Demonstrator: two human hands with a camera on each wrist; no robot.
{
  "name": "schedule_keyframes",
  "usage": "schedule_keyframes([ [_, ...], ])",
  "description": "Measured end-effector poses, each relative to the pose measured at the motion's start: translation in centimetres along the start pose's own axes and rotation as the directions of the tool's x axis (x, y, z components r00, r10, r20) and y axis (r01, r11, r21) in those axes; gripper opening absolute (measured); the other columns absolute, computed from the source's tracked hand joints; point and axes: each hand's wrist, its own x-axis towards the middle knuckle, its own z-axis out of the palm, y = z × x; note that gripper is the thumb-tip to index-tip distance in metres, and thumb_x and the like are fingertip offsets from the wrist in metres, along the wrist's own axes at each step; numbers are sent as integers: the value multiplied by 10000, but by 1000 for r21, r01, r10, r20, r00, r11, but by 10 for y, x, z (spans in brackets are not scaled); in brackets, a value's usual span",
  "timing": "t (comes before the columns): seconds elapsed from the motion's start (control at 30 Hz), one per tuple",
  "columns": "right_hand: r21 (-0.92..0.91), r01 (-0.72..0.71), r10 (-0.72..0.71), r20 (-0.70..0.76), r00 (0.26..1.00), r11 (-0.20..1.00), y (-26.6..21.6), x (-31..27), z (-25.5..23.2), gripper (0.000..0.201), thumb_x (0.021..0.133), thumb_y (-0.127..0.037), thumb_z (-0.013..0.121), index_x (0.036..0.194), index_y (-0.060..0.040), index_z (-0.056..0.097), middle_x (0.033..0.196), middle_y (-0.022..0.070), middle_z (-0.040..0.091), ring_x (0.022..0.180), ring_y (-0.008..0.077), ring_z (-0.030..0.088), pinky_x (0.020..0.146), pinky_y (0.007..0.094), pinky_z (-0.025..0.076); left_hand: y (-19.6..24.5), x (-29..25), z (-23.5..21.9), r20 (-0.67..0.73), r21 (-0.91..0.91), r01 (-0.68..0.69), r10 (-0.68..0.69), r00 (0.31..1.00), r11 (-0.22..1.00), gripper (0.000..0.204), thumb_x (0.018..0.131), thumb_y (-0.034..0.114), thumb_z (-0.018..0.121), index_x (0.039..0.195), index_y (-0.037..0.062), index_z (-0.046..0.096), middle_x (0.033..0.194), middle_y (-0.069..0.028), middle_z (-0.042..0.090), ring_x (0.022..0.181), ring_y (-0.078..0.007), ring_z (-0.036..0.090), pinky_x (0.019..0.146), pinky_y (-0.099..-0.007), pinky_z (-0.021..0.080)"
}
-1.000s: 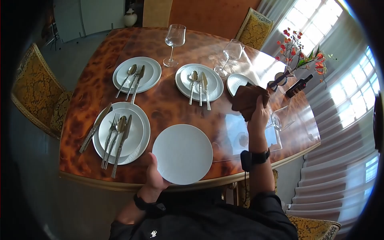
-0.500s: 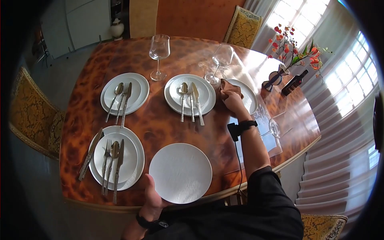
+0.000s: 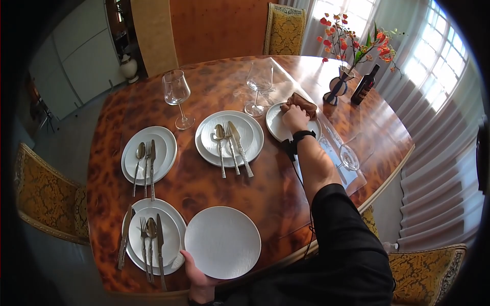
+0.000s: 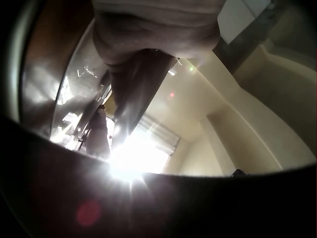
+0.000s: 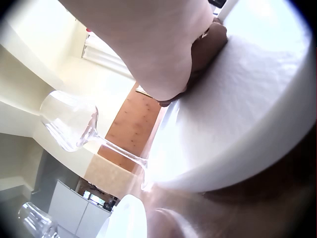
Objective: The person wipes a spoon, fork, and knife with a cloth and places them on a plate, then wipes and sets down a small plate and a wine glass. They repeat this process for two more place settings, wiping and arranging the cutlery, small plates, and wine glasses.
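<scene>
My left hand grips a bare white plate at its lower left rim, thumb along the edge and the other fingers hidden beneath. The plate is held over the table's front edge. Farther off, my right hand presses a crumpled brown cloth onto the far part of another white plate lying on the table. In the right wrist view the cloth bunches under the hand against the plate's surface. The fingertips are hidden there. Glare fills much of the left wrist view.
Stacked plates with cutlery stand at the left, middle and front left. Upright wine glasses stand behind. Another glass lies at the right, near a vase and a dark bottle.
My right hand has lowered the cloth from the air onto the far plate, then moved it from the left rim to the far side. The left hand keeps its plate; the head view has shifted.
</scene>
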Motion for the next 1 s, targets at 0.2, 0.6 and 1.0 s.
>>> schedule_keyframes([
  [0.2,-219,-177,185,17,983,960,11,-31,-33,422,908,-281,522,1275,-85,594,1346,124,555,1261,320,518,1008,483,412,4,-5,2,31,-25,-30,31,999,999,776,968,656,269,1486,79,281,1469,-141,403,1293,-375,449,1044,-555,395],
  [0.6,-127,-70,117,413,903,989,-19,-76,-84,249,926,-261,558,913,-92,740,1002,101,712,846,263,683,690,423,540,7,-26,-9,-57,64,-70,74,996,995,699,1003,577,294,1459,48,330,1433,-138,451,1278,-335,475,1052,-483,406],
  [1.0,934,-357,25,356,934,16,-13,-55,-21,254,752,-100,506,978,-3,571,898,144,579,769,307,590,601,430,503,5,-50,13,-65,106,-15,22,998,994,631,888,231,449,1450,-17,308,1433,-178,440,1291,-358,466,1068,-496,394],
])
